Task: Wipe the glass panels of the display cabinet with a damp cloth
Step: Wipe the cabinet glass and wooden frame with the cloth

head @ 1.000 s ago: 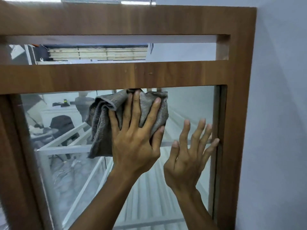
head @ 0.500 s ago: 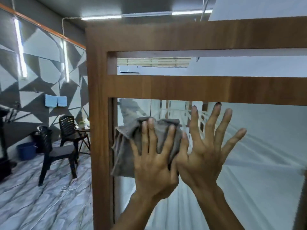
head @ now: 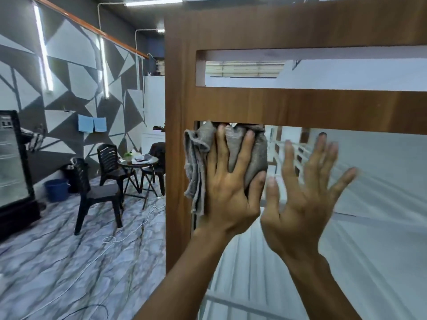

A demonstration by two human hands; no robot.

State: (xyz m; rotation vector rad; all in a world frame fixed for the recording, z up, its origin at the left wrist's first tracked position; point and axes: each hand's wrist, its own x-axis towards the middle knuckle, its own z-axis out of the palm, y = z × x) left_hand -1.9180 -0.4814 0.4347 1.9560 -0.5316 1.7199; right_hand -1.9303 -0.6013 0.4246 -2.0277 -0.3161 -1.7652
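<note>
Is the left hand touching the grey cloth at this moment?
Touching. The head view shows the left hand laid flat on the grey cloth, fingers spread straight over its folds, thumb against its right edge.

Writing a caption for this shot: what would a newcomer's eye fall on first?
The left hand presses a bunched grey cloth into the top left corner of the glass, against the wooden frame. The right hand, fingers spread and blurred, is just right of it before the glass. Off to the left, a grey-and-white geometric wall stands behind black chairs.
</note>
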